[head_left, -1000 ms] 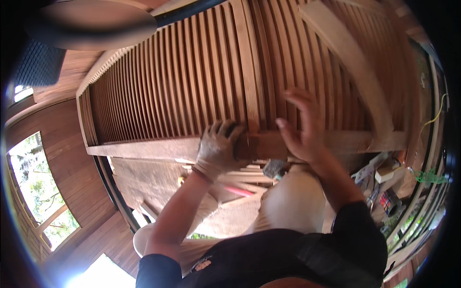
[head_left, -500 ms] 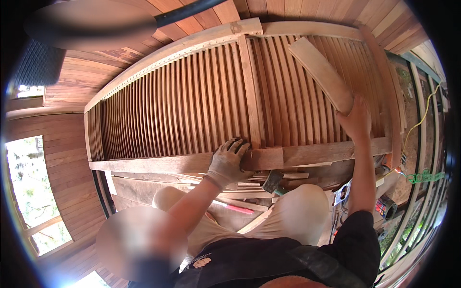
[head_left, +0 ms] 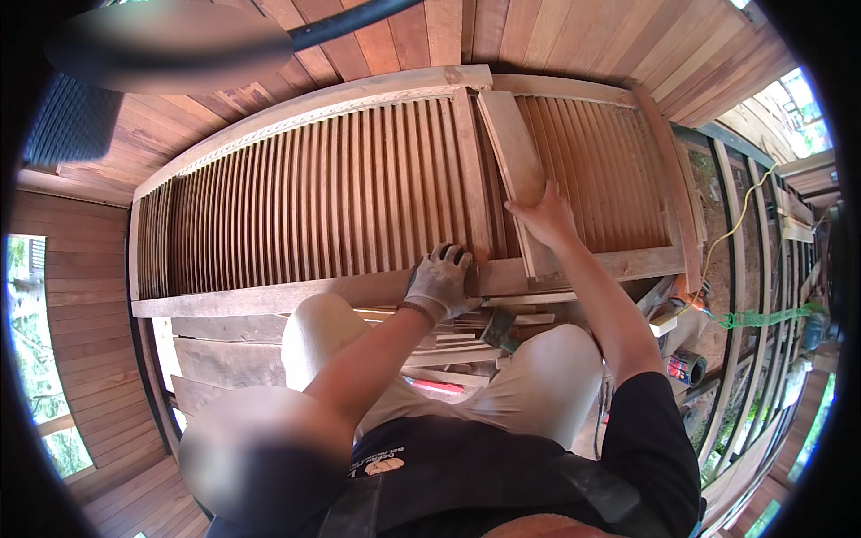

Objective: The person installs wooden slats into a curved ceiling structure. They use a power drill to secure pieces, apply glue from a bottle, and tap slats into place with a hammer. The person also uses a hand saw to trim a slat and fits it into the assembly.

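Note:
A long wooden louvred panel lies in front of me, its thin slats running from the near rail to the far one. My left hand, in a pale work glove, curls its fingers over the near rail beside the middle crosspiece. Bare, my right hand is closed on the right edge of a flat wooden board. That board lies lengthwise along the slats, just right of the crosspiece, and its near end overlaps the near rail. My right palm hides part of the board.
Below the near rail, between my knees, are loose wood strips, a dark-headed hammer and a red tool. A can, a yellow cord and green netting are at the right. Plank walls stand left.
My right hand has brought the board leftward, from a slant over the right slats to beside the crosspiece. My left hand stays on the near rail. The view has shifted slightly.

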Action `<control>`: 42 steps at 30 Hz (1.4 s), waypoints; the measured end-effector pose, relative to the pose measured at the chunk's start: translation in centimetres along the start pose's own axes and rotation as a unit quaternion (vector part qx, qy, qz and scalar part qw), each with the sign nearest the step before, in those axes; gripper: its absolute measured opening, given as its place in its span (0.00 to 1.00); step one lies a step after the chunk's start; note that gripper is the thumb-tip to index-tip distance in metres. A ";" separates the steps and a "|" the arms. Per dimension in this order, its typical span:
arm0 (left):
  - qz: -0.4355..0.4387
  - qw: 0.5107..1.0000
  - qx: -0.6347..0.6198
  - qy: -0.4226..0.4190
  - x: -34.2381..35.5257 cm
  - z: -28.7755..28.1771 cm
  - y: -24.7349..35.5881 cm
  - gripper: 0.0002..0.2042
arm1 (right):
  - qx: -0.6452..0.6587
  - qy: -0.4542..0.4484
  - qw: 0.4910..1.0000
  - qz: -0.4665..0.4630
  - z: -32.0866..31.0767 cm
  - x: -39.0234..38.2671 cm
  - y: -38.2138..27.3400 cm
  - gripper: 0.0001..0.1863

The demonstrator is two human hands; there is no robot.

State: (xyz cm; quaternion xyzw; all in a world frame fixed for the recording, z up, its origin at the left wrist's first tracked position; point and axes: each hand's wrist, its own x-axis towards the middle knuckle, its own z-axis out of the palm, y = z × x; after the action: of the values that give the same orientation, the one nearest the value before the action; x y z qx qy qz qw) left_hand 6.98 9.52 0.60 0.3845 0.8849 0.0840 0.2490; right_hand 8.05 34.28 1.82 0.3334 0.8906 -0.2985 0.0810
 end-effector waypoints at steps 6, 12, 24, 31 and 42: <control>0.007 1.000 -0.004 0.009 -0.2 0.6 -0.4 0.42 | -0.013 0.027 1.000 -0.008 1.0 -0.1 -2.8 0.59; 0.014 1.000 -0.016 0.009 -0.5 0.3 -0.3 0.41 | -0.012 0.018 1.000 0.015 1.4 0.1 -4.4 0.60; 0.028 1.000 0.003 0.013 -0.6 0.2 -0.6 0.40 | -0.049 0.052 0.997 0.021 2.5 0.3 -4.9 0.61; 0.029 1.000 -0.001 -0.009 -0.5 -0.1 -0.5 0.40 | -0.048 0.056 0.997 0.035 3.6 1.0 -4.5 0.64; 0.044 0.999 -0.016 0.021 -1.0 0.7 -1.0 0.40 | 0.120 0.001 0.993 -0.011 2.4 1.6 -2.8 0.62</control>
State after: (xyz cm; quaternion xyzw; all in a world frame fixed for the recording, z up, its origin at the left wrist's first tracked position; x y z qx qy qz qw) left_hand 7.22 8.10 0.04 0.4171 0.8708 0.1167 0.2325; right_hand 4.90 32.10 0.68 0.3308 0.8523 -0.4036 0.0362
